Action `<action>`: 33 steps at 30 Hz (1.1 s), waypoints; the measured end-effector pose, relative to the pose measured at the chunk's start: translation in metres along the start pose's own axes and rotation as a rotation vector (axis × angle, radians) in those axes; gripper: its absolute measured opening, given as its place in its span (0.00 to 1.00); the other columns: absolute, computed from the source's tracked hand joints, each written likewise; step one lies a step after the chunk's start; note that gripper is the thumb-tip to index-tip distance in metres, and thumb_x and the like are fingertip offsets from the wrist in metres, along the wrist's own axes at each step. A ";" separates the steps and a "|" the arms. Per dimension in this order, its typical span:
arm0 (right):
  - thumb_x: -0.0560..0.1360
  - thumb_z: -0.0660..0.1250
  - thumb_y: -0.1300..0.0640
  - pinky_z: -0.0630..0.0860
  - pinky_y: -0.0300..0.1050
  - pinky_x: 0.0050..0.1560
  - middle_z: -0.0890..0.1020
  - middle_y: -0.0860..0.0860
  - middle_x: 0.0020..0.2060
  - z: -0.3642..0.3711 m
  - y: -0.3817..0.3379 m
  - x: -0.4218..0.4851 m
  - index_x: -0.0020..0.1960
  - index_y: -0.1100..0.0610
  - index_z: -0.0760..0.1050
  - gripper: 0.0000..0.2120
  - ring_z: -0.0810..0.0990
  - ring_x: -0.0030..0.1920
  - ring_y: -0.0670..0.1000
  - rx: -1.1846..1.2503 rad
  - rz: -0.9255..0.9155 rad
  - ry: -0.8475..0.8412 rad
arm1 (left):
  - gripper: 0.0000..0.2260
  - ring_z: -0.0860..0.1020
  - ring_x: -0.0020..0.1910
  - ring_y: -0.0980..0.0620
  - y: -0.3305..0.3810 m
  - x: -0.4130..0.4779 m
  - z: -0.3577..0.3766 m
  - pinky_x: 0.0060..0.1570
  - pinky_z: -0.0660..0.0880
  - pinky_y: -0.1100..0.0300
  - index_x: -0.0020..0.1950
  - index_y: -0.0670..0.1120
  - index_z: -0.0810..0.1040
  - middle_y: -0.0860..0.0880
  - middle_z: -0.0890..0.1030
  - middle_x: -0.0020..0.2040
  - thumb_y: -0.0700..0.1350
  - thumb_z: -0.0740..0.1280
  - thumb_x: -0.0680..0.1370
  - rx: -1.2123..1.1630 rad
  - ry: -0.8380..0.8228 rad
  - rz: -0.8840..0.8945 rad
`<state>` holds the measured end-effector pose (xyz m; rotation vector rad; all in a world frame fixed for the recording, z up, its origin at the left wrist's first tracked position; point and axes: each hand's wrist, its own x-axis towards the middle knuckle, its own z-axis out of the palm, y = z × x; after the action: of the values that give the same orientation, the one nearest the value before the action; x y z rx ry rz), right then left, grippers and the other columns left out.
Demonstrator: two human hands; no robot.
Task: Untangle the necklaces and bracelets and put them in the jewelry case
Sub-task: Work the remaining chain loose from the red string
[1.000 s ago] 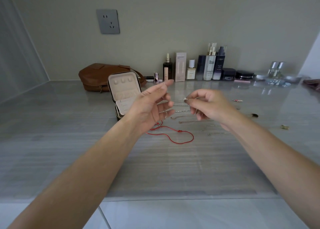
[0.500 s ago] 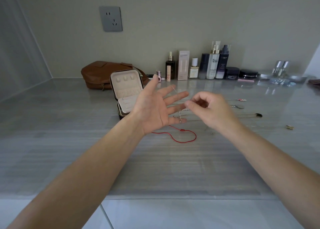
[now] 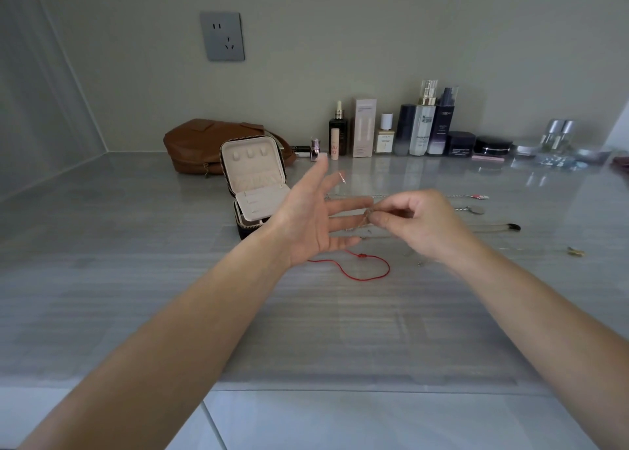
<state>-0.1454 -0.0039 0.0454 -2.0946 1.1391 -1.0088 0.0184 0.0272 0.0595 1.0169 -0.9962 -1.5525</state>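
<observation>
Grey streaked stone-look tabletop (image 3: 136, 279), glossy toward the back, white cabinet fronts (image 3: 374, 422) under its near edge. Plain beige-grey wall (image 3: 340, 24) behind, with one grey socket (image 3: 222, 36).

Counts:
- One jewelry case (image 3: 253, 184), left of centre on the tabletop, open with the lid upright and a pale lining. I can't make out any jewellery inside.
- One brown bag (image 3: 204, 143) behind it, against the wall.
- Cosmetics along the wall: one pale carton (image 3: 364, 127), three tall bottles (image 3: 423, 122) side by side, two low dark jars (image 3: 459, 143), plus some smaller bottles too small to count safely.
- One red cord bracelet (image 3: 367, 265), lying loose on the tabletop just below the hands.
- At least three thin necklaces (image 3: 474, 209) lying to the right, well apart from the case, and one small gold piece (image 3: 575, 251) far right.

Two hands, both raised above the tabletop. Left hand (image 3: 306, 225) faces palm up, fingers (image 3: 350, 202) straight and spread wide. Right hand (image 3: 422, 225) has its fingers curled, thumb and forefinger pinching a thin silver chain (image 3: 366, 216) at the left fingertips. The chain seems draped across the left fingers, but it's too fine to trace.
</observation>
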 end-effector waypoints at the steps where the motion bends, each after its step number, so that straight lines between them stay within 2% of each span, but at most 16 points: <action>1: 0.70 0.71 0.56 0.74 0.39 0.45 0.81 0.44 0.36 -0.001 0.000 0.000 0.39 0.48 0.80 0.03 0.78 0.39 0.44 0.029 0.015 0.018 | 0.23 0.81 0.45 0.48 -0.001 0.001 0.001 0.32 0.75 0.60 0.69 0.54 0.64 0.45 0.82 0.51 0.61 0.56 0.77 0.022 0.020 0.016; 3: 0.68 0.73 0.55 0.72 0.40 0.41 0.80 0.48 0.34 -0.002 -0.001 -0.001 0.37 0.49 0.79 0.04 0.75 0.35 0.46 0.068 0.034 0.049 | 0.20 0.80 0.37 0.51 -0.004 0.003 0.002 0.28 0.71 0.64 0.70 0.52 0.64 0.46 0.82 0.42 0.49 0.62 0.78 0.072 0.068 0.071; 4: 0.69 0.73 0.55 0.72 0.41 0.40 0.80 0.48 0.34 -0.003 -0.001 -0.001 0.37 0.49 0.79 0.04 0.75 0.34 0.46 0.071 0.037 0.053 | 0.23 0.79 0.34 0.52 -0.006 0.005 0.001 0.26 0.69 0.64 0.71 0.52 0.63 0.47 0.82 0.39 0.43 0.64 0.77 0.106 0.083 0.102; 6: 0.71 0.71 0.56 0.71 0.41 0.39 0.80 0.48 0.33 -0.003 -0.002 -0.002 0.39 0.50 0.80 0.02 0.74 0.33 0.46 0.053 0.037 0.047 | 0.30 0.78 0.33 0.53 -0.010 0.007 0.001 0.24 0.66 0.65 0.73 0.53 0.60 0.47 0.81 0.37 0.35 0.66 0.75 0.169 0.083 0.146; 8: 0.73 0.69 0.56 0.72 0.42 0.38 0.82 0.51 0.34 -0.004 -0.002 -0.003 0.43 0.51 0.81 0.03 0.75 0.33 0.48 0.022 0.035 0.042 | 0.35 0.75 0.34 0.53 -0.012 0.007 0.001 0.23 0.64 0.65 0.74 0.53 0.57 0.46 0.80 0.37 0.32 0.67 0.73 0.205 0.074 0.164; 10: 0.73 0.68 0.55 0.74 0.45 0.39 0.83 0.53 0.37 -0.004 -0.003 -0.004 0.42 0.49 0.80 0.04 0.77 0.35 0.52 0.001 0.027 0.035 | 0.37 0.73 0.32 0.54 -0.013 0.007 0.001 0.22 0.61 0.66 0.75 0.54 0.57 0.48 0.80 0.35 0.31 0.67 0.72 0.226 0.085 0.177; 12: 0.73 0.69 0.55 0.74 0.43 0.38 0.83 0.52 0.36 -0.004 -0.004 -0.005 0.39 0.48 0.80 0.04 0.76 0.35 0.50 0.016 0.021 0.036 | 0.38 0.72 0.29 0.56 -0.013 0.008 0.001 0.20 0.60 0.67 0.74 0.55 0.56 0.50 0.79 0.34 0.31 0.68 0.72 0.254 0.101 0.191; 16: 0.71 0.71 0.56 0.70 0.30 0.32 0.79 0.46 0.31 -0.005 -0.005 -0.005 0.36 0.49 0.79 0.06 0.73 0.28 0.39 0.048 0.023 0.064 | 0.38 0.72 0.27 0.58 -0.013 0.009 0.000 0.19 0.59 0.67 0.74 0.58 0.57 0.54 0.79 0.32 0.32 0.68 0.72 0.312 0.111 0.233; 19: 0.71 0.70 0.58 0.68 0.25 0.28 0.78 0.44 0.30 -0.005 -0.005 -0.005 0.36 0.49 0.78 0.07 0.73 0.26 0.37 0.087 0.045 0.082 | 0.38 0.71 0.28 0.57 -0.012 0.007 0.002 0.18 0.60 0.66 0.74 0.58 0.56 0.52 0.80 0.35 0.32 0.68 0.72 0.369 0.120 0.268; 24: 0.70 0.68 0.63 0.67 0.29 0.26 0.76 0.45 0.28 -0.005 -0.007 -0.004 0.37 0.53 0.78 0.07 0.73 0.27 0.39 0.222 0.151 0.046 | 0.38 0.71 0.28 0.58 -0.013 0.007 0.002 0.20 0.58 0.67 0.74 0.57 0.56 0.55 0.80 0.33 0.30 0.66 0.71 0.353 0.096 0.250; 28: 0.71 0.67 0.61 0.68 0.38 0.32 0.76 0.48 0.30 -0.003 -0.007 -0.004 0.37 0.53 0.78 0.06 0.74 0.32 0.45 0.265 0.203 0.021 | 0.34 0.71 0.31 0.56 -0.015 0.007 0.003 0.24 0.57 0.63 0.73 0.53 0.60 0.53 0.78 0.35 0.33 0.67 0.72 0.329 0.087 0.229; 33: 0.73 0.66 0.58 0.67 0.35 0.30 0.75 0.48 0.29 -0.003 -0.007 -0.004 0.37 0.54 0.78 0.06 0.73 0.31 0.44 0.252 0.182 0.011 | 0.23 0.73 0.34 0.54 -0.014 0.006 0.004 0.29 0.66 0.60 0.66 0.52 0.69 0.51 0.78 0.37 0.39 0.69 0.73 0.264 0.103 0.196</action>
<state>-0.1460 0.0023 0.0506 -1.7580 1.1217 -1.0197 0.0095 0.0242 0.0466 1.1319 -1.2120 -1.2186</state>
